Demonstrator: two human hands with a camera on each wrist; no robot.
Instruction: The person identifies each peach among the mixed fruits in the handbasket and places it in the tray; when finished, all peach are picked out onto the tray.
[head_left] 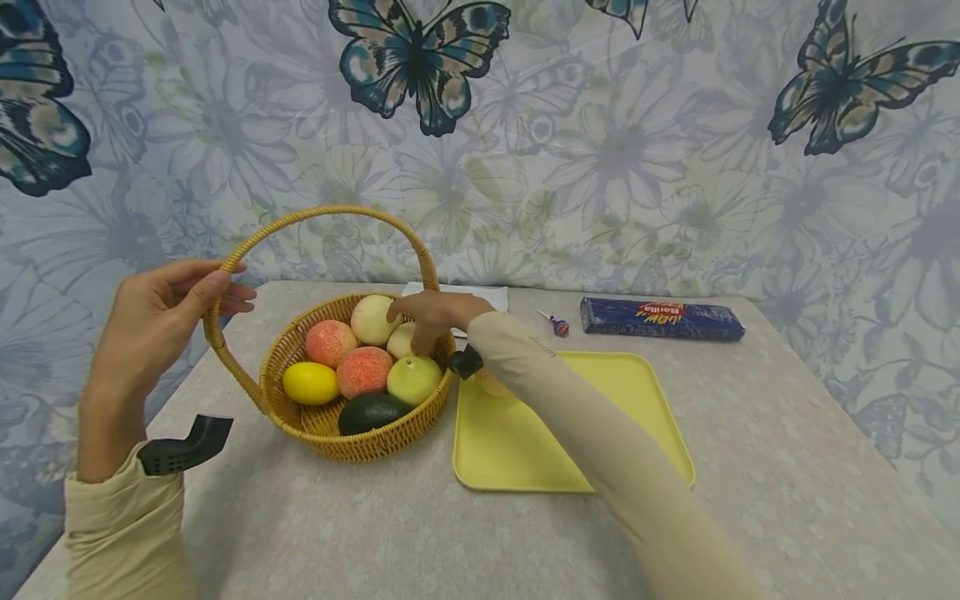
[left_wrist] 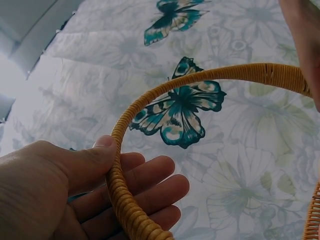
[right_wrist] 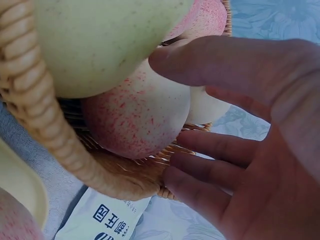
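Note:
My left hand pinches the side of the arched handle of the wicker basket, thumb against fingers, as the left wrist view also shows. My right hand is over the basket's right rim, its fingers fairly straight and spread. In the right wrist view, the thumb touches a pale, red-speckled peach, and the other fingertips lie near its side. Around it in the basket are a pale peach, two redder peaches, a green fruit, a lemon and an avocado.
Right of the basket lies a yellow tray, with a peach on it partly hidden by my right wrist. A lollipop and a blue Barilla pack lie behind. A white printed packet is behind the basket.

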